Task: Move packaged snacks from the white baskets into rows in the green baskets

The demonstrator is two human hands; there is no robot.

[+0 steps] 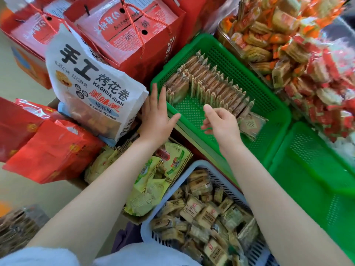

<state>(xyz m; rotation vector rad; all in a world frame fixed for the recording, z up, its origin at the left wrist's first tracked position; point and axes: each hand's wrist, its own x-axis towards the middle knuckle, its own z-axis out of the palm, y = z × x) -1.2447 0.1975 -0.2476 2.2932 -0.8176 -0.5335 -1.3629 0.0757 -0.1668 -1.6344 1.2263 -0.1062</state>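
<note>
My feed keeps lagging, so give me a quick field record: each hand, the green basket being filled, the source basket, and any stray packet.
left hand: open, fingers straight, resting on the near-left rim of the green basket
right hand: over the basket floor, fingers loosely curled, holding nothing visible
rows: packets standing on edge in two rows across the basket
stray packet: lying flat at the near end of a row
white basket: below, holding loose packets
second green basket: to the right, no packets visible

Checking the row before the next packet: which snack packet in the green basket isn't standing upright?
The snack packet at the row's near-right end, beside the right hand; it lies flat, the others stand on edge.
</note>
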